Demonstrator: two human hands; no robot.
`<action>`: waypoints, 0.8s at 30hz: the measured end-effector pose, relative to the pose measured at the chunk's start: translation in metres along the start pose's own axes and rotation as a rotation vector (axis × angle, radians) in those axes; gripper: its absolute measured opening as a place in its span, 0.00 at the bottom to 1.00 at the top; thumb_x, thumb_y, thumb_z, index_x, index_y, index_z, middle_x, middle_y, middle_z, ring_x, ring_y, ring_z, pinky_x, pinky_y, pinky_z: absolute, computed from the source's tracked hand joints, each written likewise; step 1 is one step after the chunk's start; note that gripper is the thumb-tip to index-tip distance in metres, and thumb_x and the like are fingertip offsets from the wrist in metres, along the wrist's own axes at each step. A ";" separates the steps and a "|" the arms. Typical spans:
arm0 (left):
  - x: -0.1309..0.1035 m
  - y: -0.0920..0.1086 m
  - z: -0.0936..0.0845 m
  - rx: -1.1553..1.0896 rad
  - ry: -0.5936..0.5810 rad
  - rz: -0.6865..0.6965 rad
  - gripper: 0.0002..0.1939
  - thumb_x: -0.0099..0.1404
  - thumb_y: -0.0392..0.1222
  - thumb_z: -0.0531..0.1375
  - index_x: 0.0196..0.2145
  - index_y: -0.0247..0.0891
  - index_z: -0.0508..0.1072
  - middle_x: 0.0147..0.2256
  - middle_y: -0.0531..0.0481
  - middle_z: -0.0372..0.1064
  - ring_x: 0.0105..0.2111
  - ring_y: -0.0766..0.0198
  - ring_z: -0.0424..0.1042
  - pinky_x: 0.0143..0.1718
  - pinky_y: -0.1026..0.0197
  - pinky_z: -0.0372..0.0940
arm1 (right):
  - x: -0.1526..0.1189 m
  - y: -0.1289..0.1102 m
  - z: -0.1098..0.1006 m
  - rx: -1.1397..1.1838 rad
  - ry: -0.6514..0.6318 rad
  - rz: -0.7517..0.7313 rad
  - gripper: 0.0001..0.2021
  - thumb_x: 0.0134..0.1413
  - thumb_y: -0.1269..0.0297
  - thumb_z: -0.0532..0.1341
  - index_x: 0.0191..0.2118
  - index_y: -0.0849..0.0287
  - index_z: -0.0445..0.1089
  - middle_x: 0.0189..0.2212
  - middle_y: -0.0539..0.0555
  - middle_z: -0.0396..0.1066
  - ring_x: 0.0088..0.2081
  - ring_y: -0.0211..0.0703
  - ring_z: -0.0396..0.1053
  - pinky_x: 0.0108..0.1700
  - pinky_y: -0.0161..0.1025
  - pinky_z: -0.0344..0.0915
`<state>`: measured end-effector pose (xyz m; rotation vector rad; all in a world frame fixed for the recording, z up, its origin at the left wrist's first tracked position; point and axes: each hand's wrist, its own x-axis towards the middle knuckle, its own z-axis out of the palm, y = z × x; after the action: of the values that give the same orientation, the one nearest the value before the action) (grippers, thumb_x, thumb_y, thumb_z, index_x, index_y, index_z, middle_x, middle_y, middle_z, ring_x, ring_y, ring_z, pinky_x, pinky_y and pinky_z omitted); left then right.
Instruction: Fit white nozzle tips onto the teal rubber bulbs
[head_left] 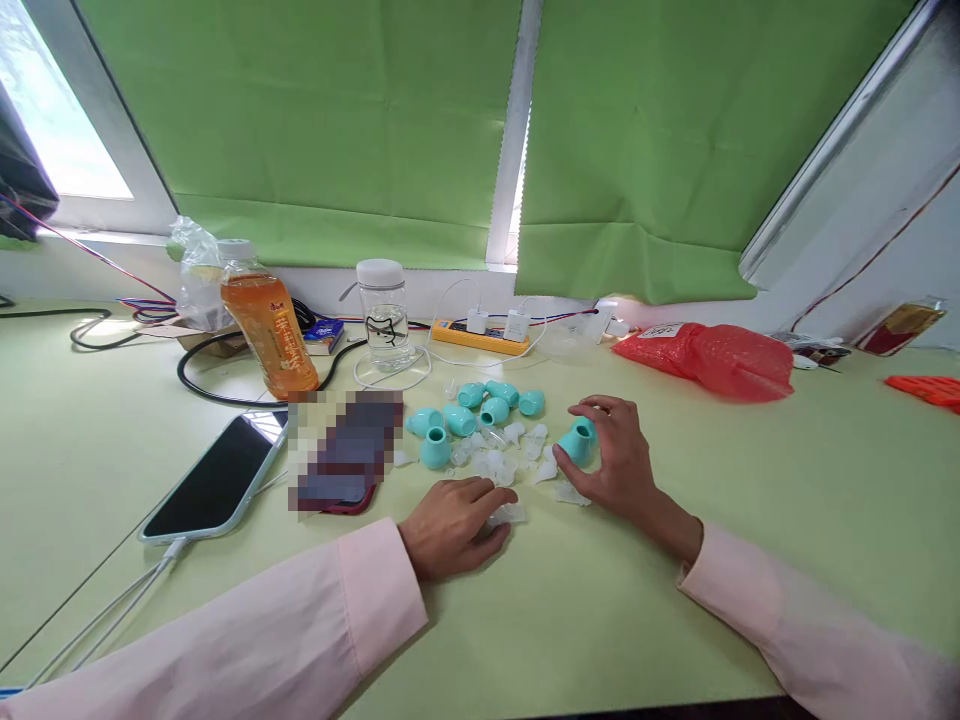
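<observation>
Between the thumb and fingers of my right hand (pixel 619 455) is a turquoise bulb-shaped piece (pixel 576 443), its round opening facing me. My left hand (pixel 454 525) rests low on the table, thumb and fingertips closed about a translucent plastic piece (pixel 508 513) that they partly cover. Beyond my left hand lie several more turquoise bulb-shaped pieces, one standing with its hole up (pixel 435 450) and another tipped toward me (pixel 493 411). Small translucent plastic pieces (pixel 493 466) are scattered between my hands, one of them a whitish cone-like piece (pixel 546 468) close to the right thumb.
Left of the pieces lie a pixelated dark phone (pixel 352 450) and a phone on a cable (pixel 217 480). Behind stand an orange drink bottle (pixel 270 330), a clear bottle (pixel 385 315) and a yellow power strip (pixel 480 340). A red plastic bag (pixel 709 360) lies back right.
</observation>
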<state>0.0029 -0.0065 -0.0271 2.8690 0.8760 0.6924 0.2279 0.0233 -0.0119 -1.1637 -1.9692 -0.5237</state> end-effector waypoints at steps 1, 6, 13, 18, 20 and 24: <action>0.000 0.000 0.000 0.007 0.004 0.007 0.11 0.60 0.40 0.50 0.40 0.36 0.63 0.30 0.49 0.67 0.28 0.64 0.67 0.27 0.64 0.60 | 0.000 0.003 0.002 -0.063 -0.054 0.020 0.16 0.43 0.60 0.58 0.40 0.60 0.62 0.38 0.59 0.61 0.40 0.51 0.60 0.37 0.45 0.61; 0.000 -0.002 0.003 0.045 0.024 0.060 0.10 0.59 0.39 0.49 0.38 0.35 0.66 0.27 0.49 0.66 0.26 0.64 0.65 0.24 0.64 0.58 | -0.004 0.006 0.007 -0.235 -0.313 0.070 0.12 0.46 0.59 0.56 0.36 0.60 0.65 0.34 0.56 0.65 0.35 0.46 0.64 0.32 0.40 0.59; 0.000 0.000 0.003 0.027 0.066 -0.002 0.07 0.56 0.39 0.51 0.32 0.35 0.66 0.29 0.47 0.65 0.28 0.64 0.64 0.26 0.64 0.60 | -0.004 0.002 0.004 -0.285 -0.397 0.125 0.17 0.47 0.60 0.55 0.44 0.59 0.61 0.37 0.55 0.69 0.37 0.47 0.66 0.23 0.35 0.55; -0.001 0.000 0.005 -0.004 0.133 -0.022 0.04 0.55 0.37 0.53 0.30 0.36 0.63 0.29 0.48 0.66 0.29 0.63 0.64 0.27 0.63 0.61 | -0.002 0.005 0.000 -0.227 -0.334 0.135 0.19 0.45 0.60 0.57 0.45 0.59 0.60 0.31 0.52 0.71 0.28 0.44 0.68 0.22 0.35 0.57; -0.001 0.001 0.005 -0.019 0.172 -0.026 0.05 0.56 0.35 0.52 0.33 0.36 0.62 0.30 0.48 0.66 0.31 0.62 0.63 0.29 0.62 0.62 | -0.001 0.004 -0.003 -0.122 -0.214 0.097 0.19 0.44 0.59 0.58 0.44 0.59 0.60 0.31 0.53 0.71 0.27 0.42 0.68 0.24 0.36 0.60; 0.001 0.002 0.002 0.023 0.230 0.013 0.15 0.59 0.32 0.50 0.45 0.34 0.59 0.35 0.45 0.65 0.35 0.61 0.62 0.33 0.60 0.63 | -0.005 -0.005 -0.008 0.211 -0.108 -0.008 0.21 0.43 0.60 0.60 0.45 0.58 0.57 0.33 0.53 0.70 0.29 0.39 0.68 0.29 0.35 0.64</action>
<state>0.0049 -0.0073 -0.0280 2.8575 0.8955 1.0365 0.2279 0.0124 -0.0102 -1.0710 -2.0658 -0.2537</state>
